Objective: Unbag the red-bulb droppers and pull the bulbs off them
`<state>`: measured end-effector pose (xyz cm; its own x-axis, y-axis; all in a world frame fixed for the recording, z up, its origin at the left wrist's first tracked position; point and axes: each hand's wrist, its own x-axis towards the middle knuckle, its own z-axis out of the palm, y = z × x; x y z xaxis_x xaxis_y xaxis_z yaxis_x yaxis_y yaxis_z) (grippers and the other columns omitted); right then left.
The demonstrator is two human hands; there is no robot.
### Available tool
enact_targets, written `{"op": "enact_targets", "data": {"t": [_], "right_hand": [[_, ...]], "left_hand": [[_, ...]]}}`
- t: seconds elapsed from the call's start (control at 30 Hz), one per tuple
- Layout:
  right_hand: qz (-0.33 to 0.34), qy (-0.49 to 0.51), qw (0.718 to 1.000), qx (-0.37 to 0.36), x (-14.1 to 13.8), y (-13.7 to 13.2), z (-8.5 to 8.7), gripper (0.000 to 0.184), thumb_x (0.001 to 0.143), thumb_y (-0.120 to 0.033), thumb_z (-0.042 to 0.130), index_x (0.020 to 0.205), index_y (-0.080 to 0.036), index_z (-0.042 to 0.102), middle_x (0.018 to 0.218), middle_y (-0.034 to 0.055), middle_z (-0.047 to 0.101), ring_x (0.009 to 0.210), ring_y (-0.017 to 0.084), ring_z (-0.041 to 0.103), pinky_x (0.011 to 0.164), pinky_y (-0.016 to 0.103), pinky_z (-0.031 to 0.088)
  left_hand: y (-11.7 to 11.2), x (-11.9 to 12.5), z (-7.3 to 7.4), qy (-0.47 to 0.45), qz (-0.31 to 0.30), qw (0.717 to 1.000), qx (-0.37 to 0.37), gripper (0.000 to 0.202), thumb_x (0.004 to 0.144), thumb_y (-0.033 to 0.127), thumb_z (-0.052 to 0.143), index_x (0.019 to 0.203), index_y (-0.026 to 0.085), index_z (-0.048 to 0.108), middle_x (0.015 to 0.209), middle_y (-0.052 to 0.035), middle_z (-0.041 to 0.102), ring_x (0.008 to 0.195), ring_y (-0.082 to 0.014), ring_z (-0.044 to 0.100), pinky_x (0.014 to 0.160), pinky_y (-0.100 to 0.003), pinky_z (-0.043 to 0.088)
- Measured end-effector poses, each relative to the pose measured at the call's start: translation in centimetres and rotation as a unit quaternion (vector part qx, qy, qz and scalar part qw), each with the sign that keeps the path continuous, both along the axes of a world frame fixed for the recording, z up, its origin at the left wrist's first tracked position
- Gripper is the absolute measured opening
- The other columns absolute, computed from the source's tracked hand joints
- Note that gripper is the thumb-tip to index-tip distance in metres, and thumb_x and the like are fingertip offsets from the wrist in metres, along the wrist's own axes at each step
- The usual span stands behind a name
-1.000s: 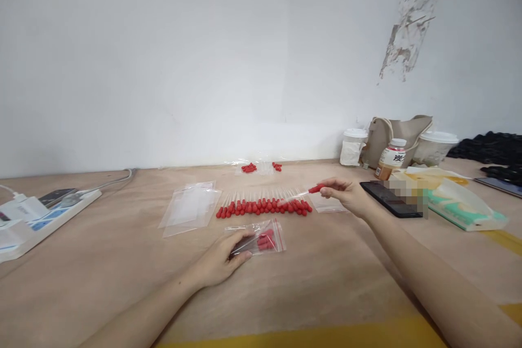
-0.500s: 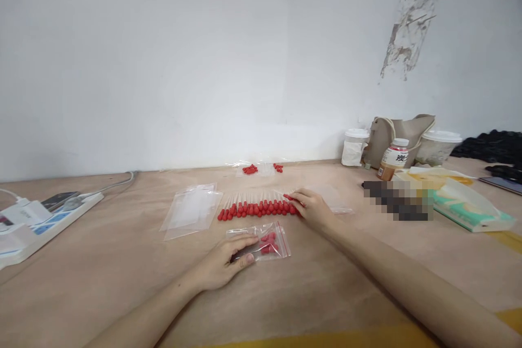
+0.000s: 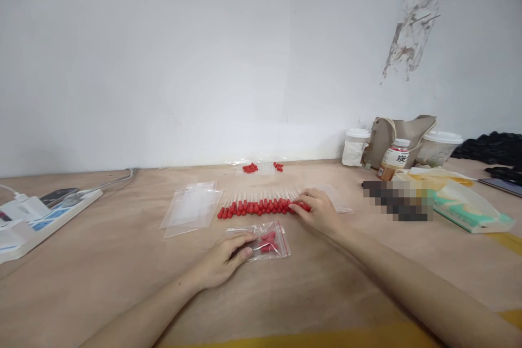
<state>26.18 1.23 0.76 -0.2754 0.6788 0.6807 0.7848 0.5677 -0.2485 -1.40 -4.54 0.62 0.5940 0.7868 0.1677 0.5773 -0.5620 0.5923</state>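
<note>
A row of several clear droppers with red bulbs (image 3: 256,207) lies across the middle of the wooden table (image 3: 101,272). My right hand (image 3: 318,211) rests at the right end of that row, fingers curled and touching the last red bulbs. My left hand (image 3: 222,261) lies flat on a small zip bag (image 3: 267,242) that holds red bulbs, with its fingertips pressing the bag's left edge.
A stack of empty clear bags (image 3: 191,207) lies left of the row. More red bulbs (image 3: 249,168) sit near the wall. A power strip (image 3: 36,217) is at far left. Cups (image 3: 355,147), a bottle (image 3: 393,159), a cloth bag (image 3: 402,133) and a tissue pack (image 3: 465,206) stand at right.
My right hand brought a dropper from the right down to the row's right end and now rests there. My left hand stayed on the zip bag.
</note>
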Motion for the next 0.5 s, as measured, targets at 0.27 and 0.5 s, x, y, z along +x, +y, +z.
{"op": "enact_targets", "data": {"t": [0.27,0.5], "right_hand": [[0.161,0.042,0.973,-0.161,-2.4,-3.6,-1.6,0.015,0.071,-0.027,0.06,0.084,-0.024,0.067,0.073,0.0,0.063,0.072,0.014,0.052,0.072,0.027,0.038],[0.205,0.058,0.957,-0.199,-3.3,-3.1,-1.8,0.027,0.071,-0.035,0.063,0.094,-0.022,0.066,0.088,0.0036,0.062,0.083,0.017,0.051,0.077,0.029,0.039]], "left_hand": [[-0.1,0.1,-0.6,-0.012,0.02,0.999,0.024,0.038,0.086,0.036,0.043,0.122,0.026,0.048,0.124,-0.0018,0.052,0.113,-0.0194,0.048,0.097,-0.036,0.037],[-0.1,0.2,-0.2,0.022,-0.016,0.999,0.022,0.044,0.086,0.039,0.043,0.127,0.027,0.041,0.129,-0.0028,0.047,0.115,-0.0195,0.045,0.098,-0.037,0.036]]}}
